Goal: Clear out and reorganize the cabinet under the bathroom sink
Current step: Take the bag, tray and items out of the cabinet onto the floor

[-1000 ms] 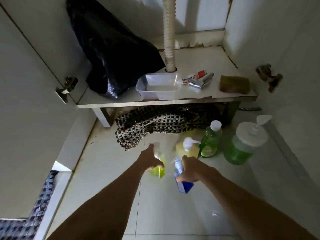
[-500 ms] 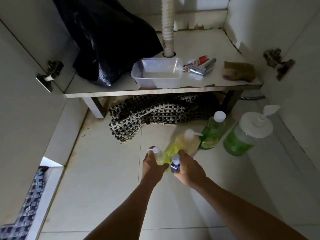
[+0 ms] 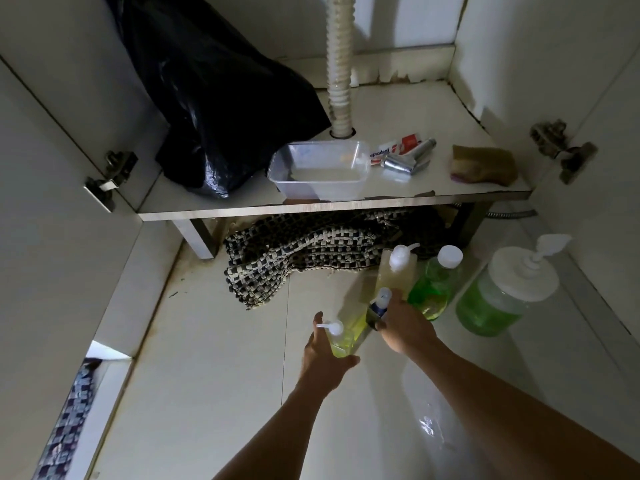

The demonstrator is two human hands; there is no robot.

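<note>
On the tiled floor in front of the open cabinet, my left hand [image 3: 322,358] grips a small bottle of yellow-green liquid [image 3: 341,341] with a white pump top. My right hand [image 3: 405,327] holds a small blue bottle [image 3: 379,306] with a white cap, just right of it. Directly behind them stand a pale yellow pump bottle [image 3: 396,271], a green bottle [image 3: 433,289] with a white cap and a large green pump jar [image 3: 498,299].
The cabinet shelf [image 3: 311,206] carries a black plastic bag [image 3: 221,109], a clear plastic tub [image 3: 318,171], a toothpaste tube [image 3: 394,148], a chrome fitting [image 3: 407,161] and a brown sponge [image 3: 483,164]. A drain hose [image 3: 339,64] passes through it. A woven mat [image 3: 311,251] lies underneath.
Both hands have brought their bottles down and forward toward the row of bottles on the floor. The view has tilted slightly.
</note>
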